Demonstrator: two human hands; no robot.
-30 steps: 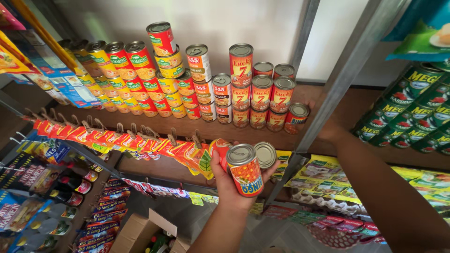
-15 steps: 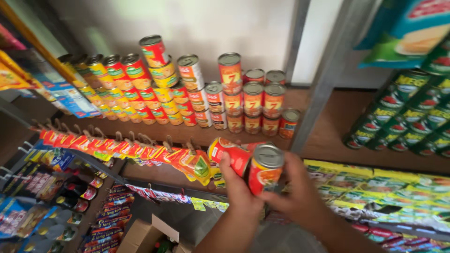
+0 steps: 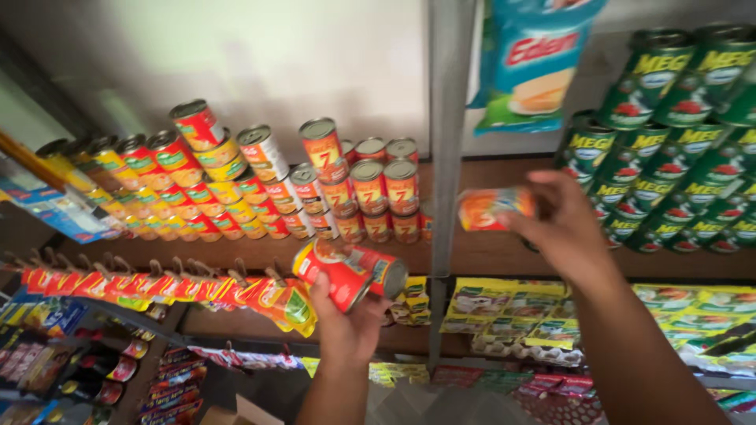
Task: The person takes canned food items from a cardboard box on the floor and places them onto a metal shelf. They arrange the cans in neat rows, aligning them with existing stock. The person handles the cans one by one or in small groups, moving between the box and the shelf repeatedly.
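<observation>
My left hand (image 3: 346,323) is raised from below, palm up, and its grip is closed around two red cans (image 3: 350,271) lying tilted on their sides, one against the other, in front of the lower shelf edge. My right hand (image 3: 563,228) reaches forward and up, the forearm running in from the lower right corner, fingers wrapped around one orange-red can (image 3: 492,208) held sideways just right of the grey metal upright (image 3: 445,157) and above the wooden shelf (image 3: 504,256). That can is blurred, so I cannot make out its label, and my fingers cover its right end. The upright hides part of the stacked red cans (image 3: 370,193) at the back of the shelf. Further left stand rows of red and yellow cans (image 3: 189,181); to the right a pile of green cans (image 3: 669,157) is cut off by the frame edge. A strip of red and yellow sachets (image 3: 157,287) hangs under the shelf, with yellow packets (image 3: 512,311) on the level below. A pale wall stands behind.
</observation>
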